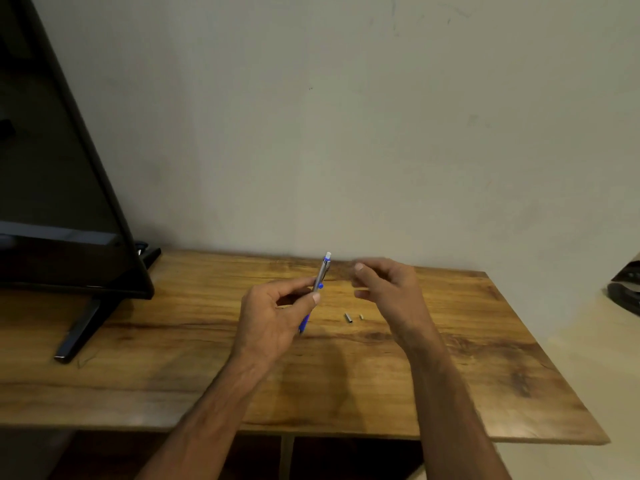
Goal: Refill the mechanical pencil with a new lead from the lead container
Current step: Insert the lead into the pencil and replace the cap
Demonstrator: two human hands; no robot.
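Observation:
My left hand (273,317) grips a silver and blue mechanical pencil (321,273) above the wooden table (173,341). The pencil stands tilted, its white eraser end up and away from me, its blue tip end hidden below my fingers. My right hand (384,289) hovers just right of the pencil's top, fingers curled with thumb and forefinger close together. I cannot tell whether a lead sits between them. A small grey metal cap (348,318) and a tiny pale piece (361,317) lie on the table between my hands. No lead container shows.
A black monitor (59,202) on a stand (79,330) fills the left side of the table. A plain wall rises right behind the table. A dark object (625,292) rests on a lighter surface at the far right.

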